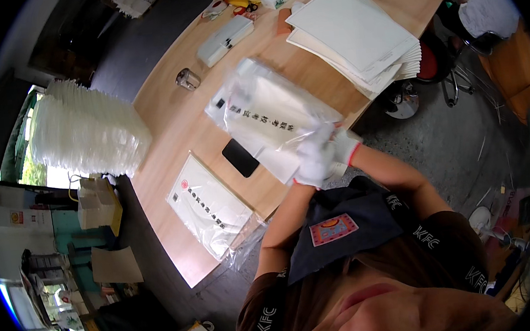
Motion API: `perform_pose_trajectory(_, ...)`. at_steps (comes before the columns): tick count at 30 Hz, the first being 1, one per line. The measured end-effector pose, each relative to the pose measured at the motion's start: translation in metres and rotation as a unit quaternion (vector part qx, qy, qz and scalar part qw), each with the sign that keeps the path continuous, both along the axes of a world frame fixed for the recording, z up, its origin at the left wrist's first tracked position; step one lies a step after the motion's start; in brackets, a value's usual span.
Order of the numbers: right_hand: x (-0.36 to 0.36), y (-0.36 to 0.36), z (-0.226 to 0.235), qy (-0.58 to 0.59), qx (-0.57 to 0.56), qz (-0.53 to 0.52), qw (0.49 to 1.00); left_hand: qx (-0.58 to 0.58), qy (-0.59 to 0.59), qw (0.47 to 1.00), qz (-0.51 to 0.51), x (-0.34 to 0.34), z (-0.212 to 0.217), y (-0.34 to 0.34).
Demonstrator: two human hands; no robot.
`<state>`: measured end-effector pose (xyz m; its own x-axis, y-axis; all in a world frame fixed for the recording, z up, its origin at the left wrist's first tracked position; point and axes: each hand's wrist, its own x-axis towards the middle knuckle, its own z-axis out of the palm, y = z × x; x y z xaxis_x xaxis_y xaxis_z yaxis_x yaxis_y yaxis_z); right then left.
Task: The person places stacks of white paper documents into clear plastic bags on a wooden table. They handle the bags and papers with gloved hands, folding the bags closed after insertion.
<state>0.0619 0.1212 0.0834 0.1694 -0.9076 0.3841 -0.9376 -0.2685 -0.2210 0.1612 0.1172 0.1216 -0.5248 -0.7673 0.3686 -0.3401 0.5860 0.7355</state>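
Desk (166, 117) of pale wood fills my view, with a tall stack of white sheets (85, 131) at its left edge. I hold a clear plastic sleeve (273, 111) with a white printed sheet inside above the desk, both gloved grips clenched on its near end: left hand (312, 161), right hand (342, 146). A black phone (240, 157) lies just below it.

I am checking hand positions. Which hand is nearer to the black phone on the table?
Left. The left hand grips the clear bag just right of the black phone. The right hand holds the bag's edge farther right.
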Motion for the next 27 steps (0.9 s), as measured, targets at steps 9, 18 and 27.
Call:
perform_pose_trajectory(9,-0.043,0.007,-0.058,0.107,0.025,-0.105,0.988,-0.189,-0.167,0.963,0.098,0.064,-0.112,0.029)
perform_pose_trajectory(18,-0.066,0.071,-0.030,0.033,0.237,-0.044,0.970,-0.154,-0.197,0.938,0.241,0.148,-0.086,0.076)
perform_pose_trajectory(27,-0.073,0.118,-0.061,-0.030,0.306,-0.011,0.952,-0.042,-0.180,0.952,0.245,0.137,-0.089,0.103)
